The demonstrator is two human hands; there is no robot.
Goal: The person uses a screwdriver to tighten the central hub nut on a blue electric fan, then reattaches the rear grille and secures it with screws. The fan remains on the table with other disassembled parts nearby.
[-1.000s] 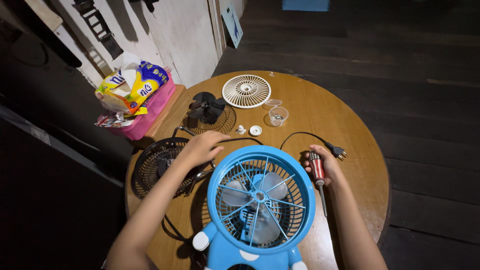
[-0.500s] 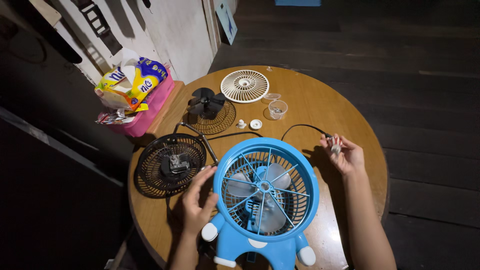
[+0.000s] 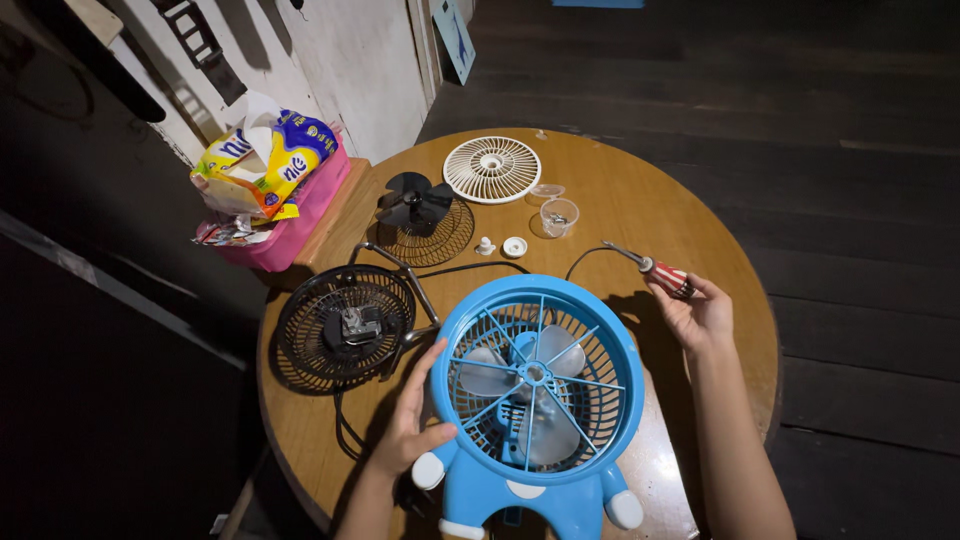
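A blue plastic fan [image 3: 538,385] with a round grille and pale blades lies face up on the round wooden table [image 3: 660,210] in front of me. My left hand [image 3: 412,425] grips its left rim, thumb near the white foot. My right hand [image 3: 698,313] is raised to the right of the fan and holds a red-handled screwdriver [image 3: 655,270], tip pointing up and left. A black power cord [image 3: 590,256] curves behind the fan.
A black wire fan body [image 3: 345,325] lies left of the blue fan. Behind it are a black blade on a wire grille [image 3: 420,215], a white grille [image 3: 491,168], a small clear cup [image 3: 558,216] and two white caps [image 3: 500,245]. A pink box with a yellow bag [image 3: 265,175] stands left.
My left hand left the black fan and took the blue fan's left rim. My right hand lifted and turned the screwdriver so its tip now points up-left. The fan shifted slightly.
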